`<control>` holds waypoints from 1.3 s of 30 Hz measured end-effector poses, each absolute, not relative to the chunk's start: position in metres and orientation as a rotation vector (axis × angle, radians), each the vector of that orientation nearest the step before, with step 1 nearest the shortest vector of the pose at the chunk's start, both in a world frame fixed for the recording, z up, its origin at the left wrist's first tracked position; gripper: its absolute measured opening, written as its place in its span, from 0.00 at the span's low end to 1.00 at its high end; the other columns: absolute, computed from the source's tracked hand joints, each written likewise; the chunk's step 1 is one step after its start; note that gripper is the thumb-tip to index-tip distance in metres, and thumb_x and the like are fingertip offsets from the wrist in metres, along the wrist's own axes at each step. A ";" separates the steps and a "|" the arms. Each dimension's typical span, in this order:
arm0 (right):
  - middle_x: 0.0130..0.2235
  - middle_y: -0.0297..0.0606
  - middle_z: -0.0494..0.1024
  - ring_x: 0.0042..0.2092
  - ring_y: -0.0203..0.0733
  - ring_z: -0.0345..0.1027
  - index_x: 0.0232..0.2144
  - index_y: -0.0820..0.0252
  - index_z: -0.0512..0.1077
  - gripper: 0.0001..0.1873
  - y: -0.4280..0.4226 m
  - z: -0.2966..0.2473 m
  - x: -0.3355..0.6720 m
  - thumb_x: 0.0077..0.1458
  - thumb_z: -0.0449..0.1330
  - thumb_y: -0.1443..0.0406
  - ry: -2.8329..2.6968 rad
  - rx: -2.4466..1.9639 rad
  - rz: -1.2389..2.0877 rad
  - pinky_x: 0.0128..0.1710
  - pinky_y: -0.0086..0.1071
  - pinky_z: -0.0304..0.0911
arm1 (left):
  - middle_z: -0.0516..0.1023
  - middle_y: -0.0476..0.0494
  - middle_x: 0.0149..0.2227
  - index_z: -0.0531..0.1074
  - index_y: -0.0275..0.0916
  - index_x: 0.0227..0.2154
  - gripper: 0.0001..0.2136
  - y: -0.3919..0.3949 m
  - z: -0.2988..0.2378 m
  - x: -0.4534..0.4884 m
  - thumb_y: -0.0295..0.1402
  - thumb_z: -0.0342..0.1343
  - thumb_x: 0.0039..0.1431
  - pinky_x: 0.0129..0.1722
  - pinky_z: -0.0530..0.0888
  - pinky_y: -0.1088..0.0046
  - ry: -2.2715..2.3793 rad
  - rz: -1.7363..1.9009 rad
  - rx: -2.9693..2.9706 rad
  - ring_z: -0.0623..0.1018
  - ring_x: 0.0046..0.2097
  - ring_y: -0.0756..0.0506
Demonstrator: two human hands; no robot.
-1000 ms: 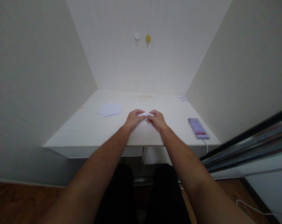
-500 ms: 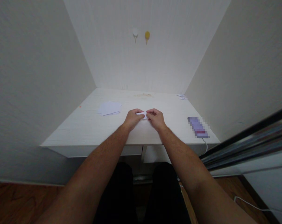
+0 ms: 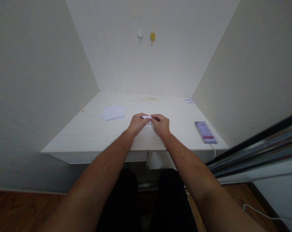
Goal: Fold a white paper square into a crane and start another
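Note:
Both hands meet over the middle of the white desk [image 3: 88,135], near its front part. Between them is a small folded piece of white paper [image 3: 146,118]. My left hand [image 3: 137,124] pinches its left side with thumb and fingers. On the right side, the thumb and fingertips of my right hand [image 3: 161,124] close on the same paper. Part of the paper is hidden behind the fingers. Farther to the left lies a loose stack of white paper sheets [image 3: 114,112].
A phone [image 3: 205,132], blurred out, lies near the right edge with a white cable [image 3: 213,150] hanging off the front. Several small folded papers [image 3: 188,100] sit in the back right corner. Walls enclose the desk; a white hook [image 3: 140,33] and a yellow hook [image 3: 152,36] hang behind.
The fingers have shifted slightly on the paper, and the right hand's fingers are a little more bent. Both hands stay in about the same place. Nothing else has visibly moved.

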State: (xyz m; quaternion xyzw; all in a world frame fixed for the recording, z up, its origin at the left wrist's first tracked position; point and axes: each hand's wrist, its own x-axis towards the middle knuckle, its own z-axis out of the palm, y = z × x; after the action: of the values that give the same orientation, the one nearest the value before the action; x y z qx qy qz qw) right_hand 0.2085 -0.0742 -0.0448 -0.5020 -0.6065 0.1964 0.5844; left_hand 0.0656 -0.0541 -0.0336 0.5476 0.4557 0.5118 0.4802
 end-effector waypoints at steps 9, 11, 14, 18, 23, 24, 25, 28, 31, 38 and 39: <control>0.35 0.36 0.85 0.37 0.43 0.77 0.32 0.55 0.82 0.08 -0.074 -0.044 0.207 0.50 0.63 0.63 -1.435 -1.194 0.391 0.44 0.37 0.72 | 0.73 0.50 0.21 0.79 0.35 0.29 0.12 -0.052 -0.036 0.066 0.32 0.66 0.37 0.26 0.63 0.73 1.106 1.277 1.319 0.69 0.24 0.50; 0.35 0.36 0.84 0.37 0.43 0.77 0.31 0.55 0.82 0.07 -0.076 -0.042 0.206 0.50 0.63 0.63 -1.429 -1.192 0.394 0.43 0.37 0.72 | 0.73 0.50 0.21 0.79 0.36 0.29 0.12 -0.053 -0.035 0.067 0.32 0.66 0.37 0.26 0.64 0.73 1.108 1.278 1.318 0.70 0.25 0.50; 0.34 0.36 0.84 0.36 0.42 0.76 0.31 0.56 0.81 0.07 -0.077 -0.040 0.206 0.49 0.63 0.63 -1.411 -1.171 0.419 0.43 0.36 0.71 | 0.74 0.50 0.21 0.78 0.36 0.28 0.12 -0.054 -0.034 0.066 0.33 0.67 0.37 0.27 0.64 0.73 1.096 1.274 1.319 0.70 0.25 0.50; 0.31 0.35 0.82 0.33 0.41 0.74 0.28 0.57 0.78 0.06 -0.076 -0.041 0.206 0.46 0.63 0.62 -1.336 -1.161 0.547 0.39 0.35 0.70 | 0.74 0.50 0.22 0.77 0.36 0.27 0.11 -0.053 -0.036 0.066 0.34 0.67 0.37 0.28 0.64 0.73 1.049 1.264 1.313 0.70 0.26 0.50; 0.26 0.34 0.78 0.29 0.38 0.70 0.26 0.58 0.73 0.09 -0.069 -0.043 0.211 0.40 0.65 0.61 -1.284 -1.187 0.792 0.32 0.32 0.67 | 0.76 0.48 0.25 0.76 0.35 0.26 0.11 -0.052 -0.041 0.064 0.34 0.67 0.40 0.30 0.65 0.74 0.976 1.237 1.337 0.71 0.27 0.51; 0.25 0.33 0.77 0.28 0.37 0.69 0.26 0.59 0.73 0.09 -0.068 -0.043 0.212 0.39 0.65 0.60 -1.279 -1.201 0.823 0.31 0.32 0.65 | 0.77 0.48 0.26 0.76 0.35 0.27 0.11 -0.052 -0.041 0.064 0.34 0.67 0.40 0.30 0.66 0.74 0.984 1.231 1.348 0.72 0.28 0.50; 0.25 0.33 0.77 0.27 0.37 0.68 0.25 0.59 0.73 0.10 -0.068 -0.043 0.213 0.38 0.65 0.60 -1.277 -1.213 0.842 0.30 0.31 0.64 | 0.77 0.48 0.27 0.76 0.35 0.27 0.11 -0.052 -0.041 0.064 0.34 0.67 0.40 0.31 0.66 0.74 0.993 1.223 1.357 0.72 0.28 0.50; 0.24 0.33 0.76 0.26 0.36 0.66 0.25 0.60 0.74 0.11 -0.067 -0.044 0.215 0.38 0.65 0.59 -1.283 -1.229 0.865 0.28 0.30 0.61 | 0.78 0.48 0.27 0.76 0.35 0.27 0.11 -0.053 -0.039 0.065 0.34 0.67 0.40 0.31 0.66 0.74 0.989 1.209 1.344 0.73 0.28 0.50; 0.23 0.32 0.75 0.25 0.35 0.64 0.25 0.60 0.75 0.12 -0.066 -0.046 0.217 0.39 0.65 0.57 -1.275 -1.213 0.894 0.27 0.30 0.60 | 0.76 0.50 0.25 0.77 0.35 0.30 0.12 -0.056 -0.036 0.065 0.33 0.66 0.40 0.29 0.65 0.74 0.979 1.216 1.321 0.71 0.26 0.51; 0.22 0.31 0.74 0.24 0.34 0.62 0.27 0.61 0.76 0.14 -0.061 -0.052 0.220 0.40 0.65 0.56 -1.205 -1.179 0.935 0.26 0.29 0.57 | 0.62 0.55 0.16 0.66 0.38 0.16 0.14 -0.060 -0.029 0.063 0.38 0.64 0.46 0.25 0.56 0.74 1.164 1.159 1.532 0.60 0.22 0.54; 0.22 0.31 0.74 0.25 0.34 0.62 0.26 0.61 0.76 0.14 -0.061 -0.052 0.220 0.40 0.66 0.56 -1.209 -1.176 0.924 0.26 0.29 0.58 | 0.62 0.55 0.16 0.67 0.38 0.16 0.14 -0.061 -0.029 0.063 0.38 0.64 0.46 0.25 0.56 0.73 1.165 1.161 1.534 0.60 0.22 0.53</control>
State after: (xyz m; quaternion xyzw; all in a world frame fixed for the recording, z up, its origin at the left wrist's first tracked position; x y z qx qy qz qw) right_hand 0.2197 -0.0615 -0.0516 -0.5014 -0.5155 0.3939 0.5725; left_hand 0.0628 -0.0606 -0.0285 0.6151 0.4673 0.4656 0.4318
